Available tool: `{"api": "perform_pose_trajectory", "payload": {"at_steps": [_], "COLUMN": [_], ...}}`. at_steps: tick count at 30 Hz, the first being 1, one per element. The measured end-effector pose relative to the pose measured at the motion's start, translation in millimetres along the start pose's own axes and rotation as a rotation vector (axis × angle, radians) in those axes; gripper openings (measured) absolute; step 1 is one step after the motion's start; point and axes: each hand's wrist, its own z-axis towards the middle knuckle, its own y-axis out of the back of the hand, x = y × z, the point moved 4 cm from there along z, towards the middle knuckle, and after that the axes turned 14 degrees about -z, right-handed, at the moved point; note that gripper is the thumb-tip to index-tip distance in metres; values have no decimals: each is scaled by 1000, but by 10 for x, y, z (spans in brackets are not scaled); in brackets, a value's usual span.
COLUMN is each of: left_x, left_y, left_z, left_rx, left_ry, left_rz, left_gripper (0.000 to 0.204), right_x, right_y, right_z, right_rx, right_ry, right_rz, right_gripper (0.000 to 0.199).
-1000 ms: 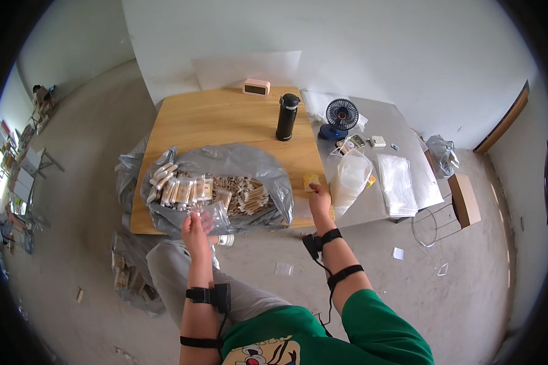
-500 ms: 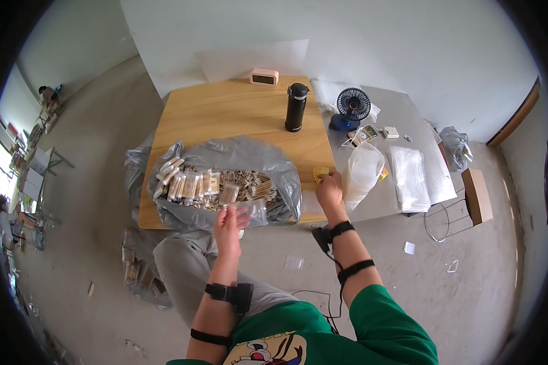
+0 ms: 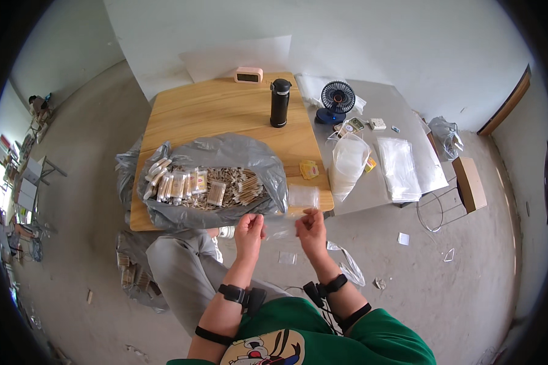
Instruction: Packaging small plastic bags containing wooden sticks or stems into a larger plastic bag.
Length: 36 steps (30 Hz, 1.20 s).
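Just off the table's front edge, a small clear plastic bag point(image 3: 279, 230) stretches between my two hands, faint against the floor. My left hand point(image 3: 249, 236) pinches its left side, fingers closed. On the other side, my right hand point(image 3: 312, 232) is closed with its fingertips at the bag; whether anything else is in them is hidden. Beyond the left hand, a big grey plastic bag point(image 3: 234, 149) lies open, full of loose cotton swabs point(image 3: 228, 185) and several filled packs of swabs point(image 3: 178, 184). Small yellow cards point(image 3: 309, 170) and a pile of clear bags point(image 3: 303, 196) lie at the table's right edge.
On the wooden table point(image 3: 225, 103) stand a black flask point(image 3: 279, 103) and a pink clock point(image 3: 248, 75). The grey side table point(image 3: 371, 97) holds a small fan point(image 3: 337, 100), a clear plastic container point(image 3: 349, 159) and plastic sheets point(image 3: 397, 170). Another grey bag point(image 3: 134, 258) sits beside my leg.
My right hand has left the yellow cards and come back toward my left hand. The left hand's spread fingers have closed, and the clear bag is now lower, off the table's edge.
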Motion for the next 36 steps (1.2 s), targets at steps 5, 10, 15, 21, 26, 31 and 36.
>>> {"api": "perform_pose_trajectory", "payload": {"at_steps": [5, 10, 15, 21, 26, 31, 36], "left_x": [-145, -307, -245, -444, -449, -400, -334], "left_y": [203, 494, 1117, 827, 836, 708, 848], "left_z": [64, 171, 572, 858, 973, 967, 989], "left_rx": [-64, -140, -218, -39, -83, -63, -123], "left_ry": [-20, -49, -343, -617, -601, -468, -406], "left_rz": [27, 143, 437, 1113, 1198, 1186, 1112], "left_gripper": [16, 18, 19, 27, 37, 29, 35], "right_x": [-481, -466, -152, -200, -427, -720, -696], "right_y": [493, 476, 215, -178, -308, -179, -172], "right_z": [540, 813, 710, 715, 747, 736, 756], "right_rx": [-349, -354, -361, 3, 153, 144, 119], "right_ry": [7, -50, 113, 580, 538, 569, 484], "right_rz": [-384, -696, -1158, -1402, -1463, -1471, -1366], "right_gripper": [23, 26, 34, 55, 53, 50, 51]}}
